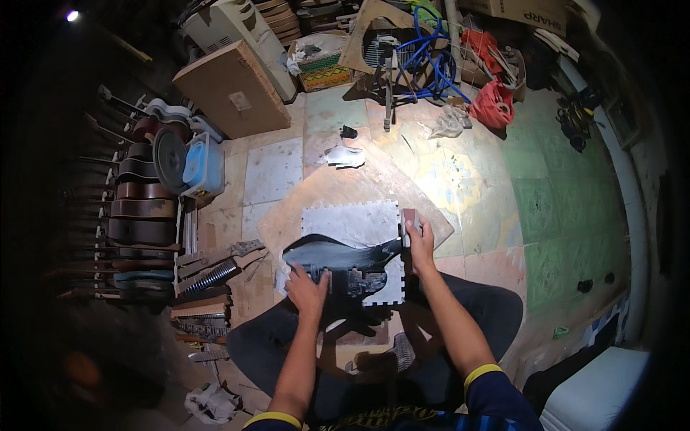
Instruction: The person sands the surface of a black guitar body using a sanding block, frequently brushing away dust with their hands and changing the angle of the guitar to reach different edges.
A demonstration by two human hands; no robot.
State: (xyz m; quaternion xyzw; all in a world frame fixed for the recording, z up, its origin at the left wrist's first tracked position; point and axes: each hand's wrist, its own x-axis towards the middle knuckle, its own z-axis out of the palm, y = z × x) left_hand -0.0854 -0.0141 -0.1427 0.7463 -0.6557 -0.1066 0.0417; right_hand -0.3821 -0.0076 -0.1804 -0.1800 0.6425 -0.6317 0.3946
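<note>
Fingers [310, 281] of the left hand [307, 291] lay spread on the dark guitar body [338, 257].
Right hand [419, 241] pinched a small block [411, 220] at its edge, above the grey mat [352, 221]; sanding seemed underway.

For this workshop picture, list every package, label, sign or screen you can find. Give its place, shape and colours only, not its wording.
Cardboard box: top edge, right of centre; brown, dark print on its side.
Paper label: on the slanted brown board at upper left; small pale rectangle.
Red plastic bag: floor, upper right; crumpled.
No screens or signs visible.
</note>
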